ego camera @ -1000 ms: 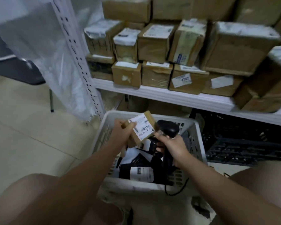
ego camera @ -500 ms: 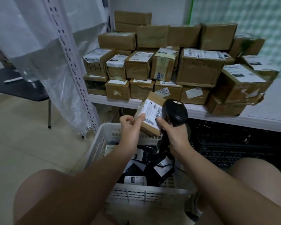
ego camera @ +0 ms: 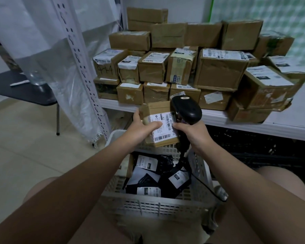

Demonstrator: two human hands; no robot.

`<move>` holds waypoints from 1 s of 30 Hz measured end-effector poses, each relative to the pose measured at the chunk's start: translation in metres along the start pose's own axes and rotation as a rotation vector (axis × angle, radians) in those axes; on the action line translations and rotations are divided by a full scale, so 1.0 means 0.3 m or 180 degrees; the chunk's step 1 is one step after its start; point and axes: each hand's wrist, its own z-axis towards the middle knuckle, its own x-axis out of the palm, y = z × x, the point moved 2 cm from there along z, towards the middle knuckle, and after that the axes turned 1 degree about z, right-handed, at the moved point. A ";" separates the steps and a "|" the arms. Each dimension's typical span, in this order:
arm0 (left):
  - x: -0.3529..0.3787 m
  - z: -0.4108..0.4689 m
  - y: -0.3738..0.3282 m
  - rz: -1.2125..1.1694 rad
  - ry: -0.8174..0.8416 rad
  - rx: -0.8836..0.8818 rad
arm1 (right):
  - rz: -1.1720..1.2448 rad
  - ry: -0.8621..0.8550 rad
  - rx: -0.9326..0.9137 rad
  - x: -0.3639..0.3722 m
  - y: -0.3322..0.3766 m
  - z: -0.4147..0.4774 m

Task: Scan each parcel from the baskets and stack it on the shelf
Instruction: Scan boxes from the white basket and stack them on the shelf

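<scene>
The left hand [ego camera: 139,129] holds a small brown parcel [ego camera: 165,132] above the basket [ego camera: 148,206], its fingers [ego camera: 152,125] curled round the box with the thumb lying across the white label. The right hand [ego camera: 194,133] grips a black scanner [ego camera: 187,110], fingers wrapped about the handle, the scanner's head just beside the parcel's right edge. Black bags [ego camera: 148,182] with labels lie in the basket. Brown boxes [ego camera: 218,71] are stacked on the white shelf [ego camera: 289,125] behind

1 head-worn camera looks forward and down from close above the white basket [ego camera: 148,206], facing the shelf [ego camera: 280,127] just beyond that basket.
</scene>
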 end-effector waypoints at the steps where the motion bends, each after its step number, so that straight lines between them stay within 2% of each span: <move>1: -0.008 0.001 0.000 -0.0102 -0.0022 -0.0023 | 0.0063 -0.0024 0.0027 0.004 -0.003 0.005; 5: -0.052 0.013 0.023 -0.0529 -0.0425 0.0011 | 0.0411 -0.0388 0.0490 0.009 -0.046 0.000; 8: -0.044 0.003 0.046 -0.0913 -0.0533 0.0189 | 0.0616 -0.0300 0.0745 0.031 -0.072 -0.031; 12: -0.029 -0.005 0.050 -0.0193 -0.0583 0.0088 | 0.0566 -0.0406 0.0589 0.038 -0.068 -0.047; 15: -0.052 0.012 0.061 0.0414 -0.0389 -0.0053 | 0.0447 -0.0526 0.0342 0.019 -0.044 -0.036; 18: -0.071 0.030 0.092 0.0134 -0.0293 -0.0216 | 0.0013 -0.0753 -0.0084 -0.008 -0.013 -0.032; 24: -0.130 0.061 0.151 -0.0646 -0.0533 -0.0435 | -0.0672 0.0058 0.0060 0.001 -0.027 -0.094; 30: -0.163 0.073 0.175 -0.0792 -0.0658 -0.0360 | -0.1076 0.0233 -0.0101 0.024 -0.045 -0.136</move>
